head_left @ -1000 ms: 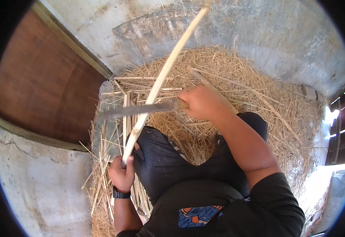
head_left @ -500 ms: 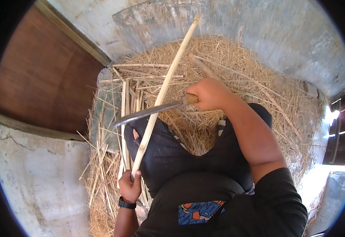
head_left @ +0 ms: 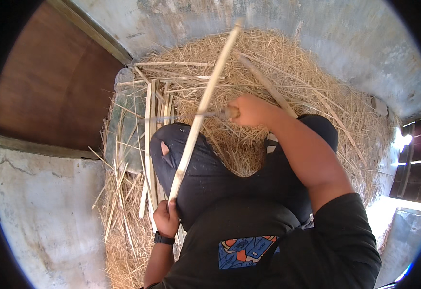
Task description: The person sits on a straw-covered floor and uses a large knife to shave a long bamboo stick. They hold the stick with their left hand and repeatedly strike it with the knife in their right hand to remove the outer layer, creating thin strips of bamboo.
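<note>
One long pale cane [head_left: 202, 108] slants across the person's knee, its lower end gripped in the left hand [head_left: 166, 217], fingers wrapped around it. Right hand [head_left: 251, 111] clenches a knife [head_left: 196, 115] whose blade meets the cane. Split strips [head_left: 150, 125] lie on the straw [head_left: 287, 67] beside.

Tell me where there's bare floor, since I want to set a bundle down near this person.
Bare concrete floor lies left of the straw pile, below the wooden door. Crowded: the cut strips by the left knee, and the lap, where the left hand holds the bamboo stick and the right hand a knife.
</note>
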The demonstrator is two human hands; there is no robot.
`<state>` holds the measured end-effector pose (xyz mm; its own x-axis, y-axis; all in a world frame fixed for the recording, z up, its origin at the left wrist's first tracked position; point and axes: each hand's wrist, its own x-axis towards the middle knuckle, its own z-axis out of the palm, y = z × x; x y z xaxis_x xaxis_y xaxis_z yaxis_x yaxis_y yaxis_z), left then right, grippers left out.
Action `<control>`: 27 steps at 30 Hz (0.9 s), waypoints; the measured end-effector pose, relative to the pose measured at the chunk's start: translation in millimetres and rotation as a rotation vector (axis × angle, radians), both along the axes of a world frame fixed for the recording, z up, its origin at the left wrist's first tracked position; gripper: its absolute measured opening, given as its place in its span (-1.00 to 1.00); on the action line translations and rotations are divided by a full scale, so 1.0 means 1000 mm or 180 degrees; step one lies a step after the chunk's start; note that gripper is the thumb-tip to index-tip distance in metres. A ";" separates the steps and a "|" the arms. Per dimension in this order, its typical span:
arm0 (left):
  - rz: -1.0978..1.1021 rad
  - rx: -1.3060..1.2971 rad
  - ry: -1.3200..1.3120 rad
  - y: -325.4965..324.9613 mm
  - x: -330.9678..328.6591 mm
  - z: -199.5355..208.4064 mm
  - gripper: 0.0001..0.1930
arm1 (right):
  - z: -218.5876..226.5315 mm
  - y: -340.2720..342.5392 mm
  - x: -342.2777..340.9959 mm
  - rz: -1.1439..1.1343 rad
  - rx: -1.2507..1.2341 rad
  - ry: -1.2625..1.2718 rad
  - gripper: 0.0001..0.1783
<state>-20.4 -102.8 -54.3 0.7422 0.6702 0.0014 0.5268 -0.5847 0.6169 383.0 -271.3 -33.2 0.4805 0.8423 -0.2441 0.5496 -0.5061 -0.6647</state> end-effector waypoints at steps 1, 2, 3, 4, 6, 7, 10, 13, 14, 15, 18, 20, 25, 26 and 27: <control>0.0019 0.0047 0.0020 0.001 0.002 0.000 -0.58 | -0.003 -0.001 0.004 0.0106 0.0156 -0.0244 -0.82; 0.0037 0.0093 0.0037 0.001 0.004 0.001 -0.58 | -0.007 -0.003 0.008 0.0213 0.0311 -0.0490 -0.81; 0.0054 0.0140 0.0054 0.001 0.004 0.001 -0.58 | -0.010 -0.005 0.010 0.0319 0.0465 -0.0737 -0.81; 0.0053 0.0078 0.0023 0.001 0.004 0.003 -0.58 | -0.008 -0.003 0.008 0.0267 0.0454 -0.0798 -0.81; 0.0037 -0.0050 -0.0036 -0.003 0.002 0.006 -0.58 | -0.005 -0.001 -0.003 0.0151 0.0426 -0.0916 -0.81; 0.0023 -0.0117 -0.0043 -0.004 0.000 0.006 -0.58 | -0.001 -0.002 -0.008 0.0182 0.0451 -0.0995 -0.80; -0.0026 -0.0244 0.0086 0.000 -0.013 0.007 -0.59 | 0.024 -0.004 -0.034 0.0446 0.0345 -0.1342 -0.79; -0.0028 -0.0215 -0.0110 -0.004 -0.005 0.003 -0.59 | 0.028 -0.002 -0.026 0.0360 0.0196 -0.1551 -0.77; -0.0035 -0.0223 -0.0109 -0.006 -0.004 -0.002 -0.58 | 0.001 -0.008 0.001 -0.0138 0.0253 -0.1184 -0.76; -0.0071 -0.0208 -0.0136 -0.005 -0.002 -0.003 -0.58 | -0.015 -0.017 0.015 -0.0671 0.0325 -0.0852 -0.76; -0.0011 -0.0240 -0.0027 -0.003 0.000 -0.006 -0.61 | -0.009 -0.025 0.028 -0.0432 0.0310 -0.1145 -0.77; -0.0017 -0.0210 0.0165 0.000 -0.007 -0.004 -0.62 | -0.004 -0.019 0.013 -0.0503 0.0294 -0.0953 -0.79; -0.0149 -0.0039 0.0183 0.000 -0.010 0.015 -0.58 | 0.017 -0.007 -0.024 0.0321 -0.0059 -0.1510 -0.74; -0.0097 -0.0058 0.0163 -0.002 -0.007 0.022 -0.59 | 0.019 -0.004 -0.032 0.0551 -0.0040 -0.1745 -0.72; -0.0179 -0.0057 0.0094 0.003 -0.011 0.020 -0.59 | 0.019 -0.002 -0.035 0.0785 -0.0016 -0.1978 -0.70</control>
